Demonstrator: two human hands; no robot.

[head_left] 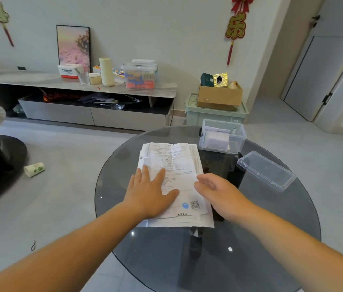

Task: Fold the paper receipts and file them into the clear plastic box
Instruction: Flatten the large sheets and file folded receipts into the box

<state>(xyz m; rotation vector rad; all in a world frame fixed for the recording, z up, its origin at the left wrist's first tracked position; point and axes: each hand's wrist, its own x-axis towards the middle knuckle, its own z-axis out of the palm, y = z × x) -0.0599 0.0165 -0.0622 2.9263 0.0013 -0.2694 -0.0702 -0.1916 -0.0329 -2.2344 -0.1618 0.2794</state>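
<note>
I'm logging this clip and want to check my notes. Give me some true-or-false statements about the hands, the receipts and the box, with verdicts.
1. The left hand lies flat on the stack of receipts. True.
2. The clear plastic box has its lid on. False: the box is open, and the lid lies on the glass table to the right of the stack.
3. The box is empty. False: some folded paper is already inside.
4. The right hand is at the stack's right edge, fingers relaxed, holding nothing. True.
5. The box stands nearer the person than the receipts. False: it stands beyond the stack, to the right.
</note>
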